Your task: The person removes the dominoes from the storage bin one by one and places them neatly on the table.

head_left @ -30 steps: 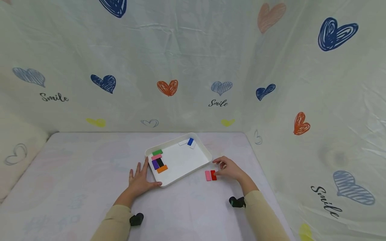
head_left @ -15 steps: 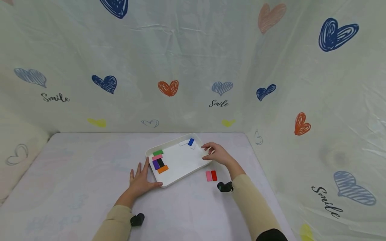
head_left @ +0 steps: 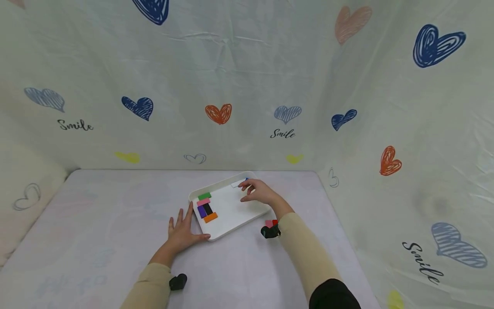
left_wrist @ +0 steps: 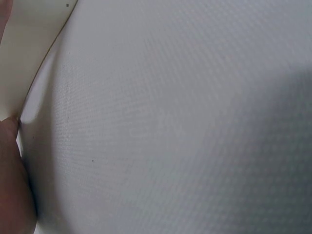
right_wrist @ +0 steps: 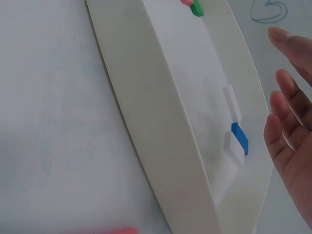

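Observation:
My left hand (head_left: pixel 181 235) spreads its straight fingers against the near-left corner of a shallow white tray (head_left: pixel 231 216); its thumb touches the near rim. In the left wrist view, a finger (left_wrist: pixel 14 190) meets the tray wall. Over the tray's right part, my right hand (head_left: pixel 259 192) hovers with loosely bent fingers and nothing in them. The right wrist view shows below it a blue block (right_wrist: pixel 240 139) next to a white block (right_wrist: pixel 236 147), with another white block (right_wrist: pixel 232 103) nearby. In the head view, the hand mostly hides this group.
Green (head_left: pixel 204 196), pink (head_left: pixel 203 201), purple (head_left: pixel 202 211), black (head_left: pixel 208 209) and orange (head_left: pixel 210 217) blocks cluster in the tray's left end. Outside, a pink block (head_left: pixel 268 223) and a red block (head_left: pixel 275 222) lie partly behind the right wrist camera (head_left: pixel 270 232).
My right hand has moved left and away from me, from beside the red block on the table to over the tray. My left hand stays at the tray's corner.

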The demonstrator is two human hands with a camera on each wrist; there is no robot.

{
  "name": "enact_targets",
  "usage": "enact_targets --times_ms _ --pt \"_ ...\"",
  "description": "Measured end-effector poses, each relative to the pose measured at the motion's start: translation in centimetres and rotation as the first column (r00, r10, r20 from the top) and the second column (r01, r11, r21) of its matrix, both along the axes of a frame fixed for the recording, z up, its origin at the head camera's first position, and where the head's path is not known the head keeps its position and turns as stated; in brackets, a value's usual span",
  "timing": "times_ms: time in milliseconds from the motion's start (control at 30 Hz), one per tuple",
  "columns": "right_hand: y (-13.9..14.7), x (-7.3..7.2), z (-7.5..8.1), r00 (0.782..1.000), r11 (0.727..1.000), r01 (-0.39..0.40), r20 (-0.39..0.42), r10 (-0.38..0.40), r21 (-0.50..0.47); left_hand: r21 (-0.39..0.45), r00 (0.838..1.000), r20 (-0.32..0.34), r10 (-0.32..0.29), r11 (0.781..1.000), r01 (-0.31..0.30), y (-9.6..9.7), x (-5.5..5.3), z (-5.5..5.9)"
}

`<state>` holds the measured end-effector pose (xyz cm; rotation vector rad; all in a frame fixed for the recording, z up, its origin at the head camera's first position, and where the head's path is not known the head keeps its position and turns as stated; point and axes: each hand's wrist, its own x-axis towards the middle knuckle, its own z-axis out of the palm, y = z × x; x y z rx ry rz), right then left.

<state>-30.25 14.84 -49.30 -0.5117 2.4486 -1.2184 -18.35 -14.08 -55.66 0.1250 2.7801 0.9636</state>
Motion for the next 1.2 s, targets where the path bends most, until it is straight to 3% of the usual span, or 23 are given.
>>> enact_targets --times_ms 233,433,767,1200 --pt "-3.5 0.8 -0.7 0.996 0.999 -0.026 0.090 0.028 -0.026 -0.013 1.000 0.018 0.005 1.000 -0.005 0.0 0.0 0.1" --pt "-5.9 1.5 -1.6 0.986 0.995 -0.094 0.135 0.100 -0.046 -0.007 1.000 0.022 -0.002 1.000 0.002 -0.1 0.0 0.1" --pt "-8.4 1.8 -3.5 0.988 0.988 -0.141 0.070 0.137 0.063 -0.014 1.000 0.012 -0.002 1.000 0.002 -0.1 -0.1 0.2" --pt "-9.1 2.9 -4.9 0.992 0.987 -0.102 0.081 0.092 0.124 -0.003 1.000 0.015 -0.005 1.000 0.005 0.0 0.0 0.2"
